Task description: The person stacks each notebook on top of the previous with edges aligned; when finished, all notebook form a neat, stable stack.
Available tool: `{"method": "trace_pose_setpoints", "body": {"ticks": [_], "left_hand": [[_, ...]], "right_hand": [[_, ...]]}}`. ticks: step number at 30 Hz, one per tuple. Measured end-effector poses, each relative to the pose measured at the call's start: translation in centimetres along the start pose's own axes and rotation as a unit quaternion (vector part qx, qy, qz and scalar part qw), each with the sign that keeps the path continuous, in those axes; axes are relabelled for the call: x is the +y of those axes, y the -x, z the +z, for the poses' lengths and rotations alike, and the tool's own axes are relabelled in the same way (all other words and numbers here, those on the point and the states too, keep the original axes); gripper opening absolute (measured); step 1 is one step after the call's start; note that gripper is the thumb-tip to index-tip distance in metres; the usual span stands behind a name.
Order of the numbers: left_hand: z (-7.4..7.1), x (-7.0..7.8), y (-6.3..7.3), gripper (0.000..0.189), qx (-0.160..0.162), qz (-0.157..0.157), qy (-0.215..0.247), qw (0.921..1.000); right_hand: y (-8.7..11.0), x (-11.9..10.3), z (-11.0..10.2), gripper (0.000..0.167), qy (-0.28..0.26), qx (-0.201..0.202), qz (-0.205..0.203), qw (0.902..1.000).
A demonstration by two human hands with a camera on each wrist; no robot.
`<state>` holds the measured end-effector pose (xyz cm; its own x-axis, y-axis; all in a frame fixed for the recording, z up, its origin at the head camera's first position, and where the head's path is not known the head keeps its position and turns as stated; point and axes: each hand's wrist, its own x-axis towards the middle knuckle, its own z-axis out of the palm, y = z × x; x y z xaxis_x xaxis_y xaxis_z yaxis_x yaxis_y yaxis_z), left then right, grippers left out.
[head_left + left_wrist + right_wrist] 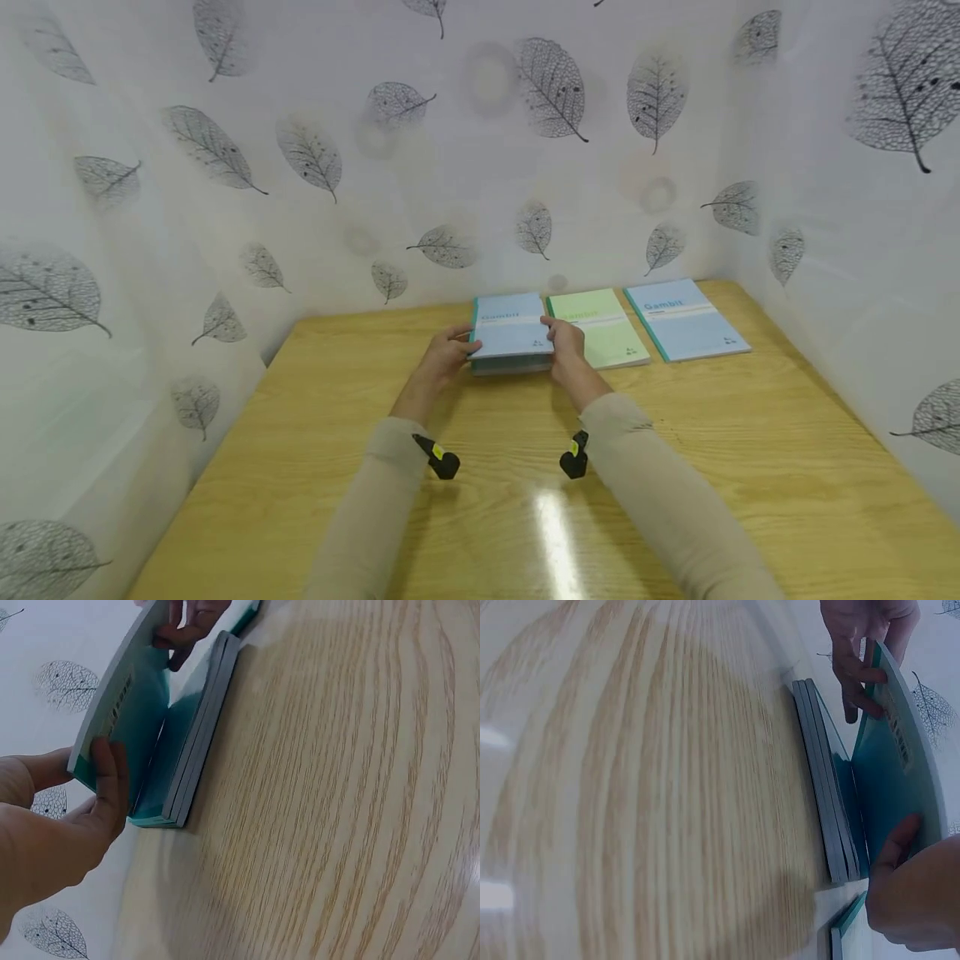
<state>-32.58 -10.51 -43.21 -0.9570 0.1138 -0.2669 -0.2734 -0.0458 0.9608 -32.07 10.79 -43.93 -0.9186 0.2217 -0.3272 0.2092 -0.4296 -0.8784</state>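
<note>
A light-blue notebook [512,325] marked "Gambit" is held by both hands over a small stack of similar notebooks [510,366]. Its near edge is raised off the stack, and its far edge sits low against it. My left hand [444,357] pinches the left edge, thumb on the cover and fingers beneath. On the opposite edge, my right hand [568,343] grips the same way. The teal back cover [139,697] with a barcode shows in the left wrist view. Several grey page edges of the stack [826,780] appear in the right wrist view.
Right of the stack lies a green notebook [603,327], close to my right hand. Another blue notebook [686,319] lies farther right. Behind the wooden table [337,400] hangs a white leaf-patterned curtain [465,167], which also runs along both sides.
</note>
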Motion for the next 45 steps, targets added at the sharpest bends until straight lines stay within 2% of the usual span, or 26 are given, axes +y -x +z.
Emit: {"method": "trace_pose_setpoints", "body": {"ticks": [5,8,14,19,23,30,38,45], "left_hand": [[0.4,0.4,0.6,0.061,0.011,-0.005,-0.050,0.9987],[0.6,0.6,0.6,0.060,0.015,-0.009,-0.060,0.9981],[1.0,0.7,0.5,0.051,0.026,-0.009,-0.071,0.9971],[1.2,0.9,0.3,0.047,0.046,-0.011,-0.054,0.9974],[1.4,1.1,0.2,0.048,0.051,-0.008,-0.053,0.9973],[1.4,1.1,0.1,0.049,0.043,-0.016,-0.060,0.9971],[1.5,1.1,-0.6,0.049,0.060,-0.013,-0.050,0.9969],[1.7,1.2,-0.8,0.057,0.061,-0.023,-0.054,0.9964]], "right_hand": [[0.2,-0.3,-0.5,0.058,0.081,0.016,-0.020,0.9964],[0.3,-0.4,-0.7,0.054,0.104,0.015,-0.021,0.9942],[0.5,-0.8,-0.8,0.050,0.119,0.010,-0.017,0.9927],[0.5,-0.9,-0.7,0.050,0.119,0.005,-0.023,0.9926],[0.4,-0.9,-0.7,0.050,0.125,0.003,-0.023,0.9919],[0.3,-0.7,-0.5,0.048,0.128,-0.005,-0.015,0.9917],[0.3,-0.8,0.2,0.045,0.179,0.011,-0.018,0.9836],[0.3,-0.8,0.5,0.041,0.197,0.021,-0.015,0.9801]]}}
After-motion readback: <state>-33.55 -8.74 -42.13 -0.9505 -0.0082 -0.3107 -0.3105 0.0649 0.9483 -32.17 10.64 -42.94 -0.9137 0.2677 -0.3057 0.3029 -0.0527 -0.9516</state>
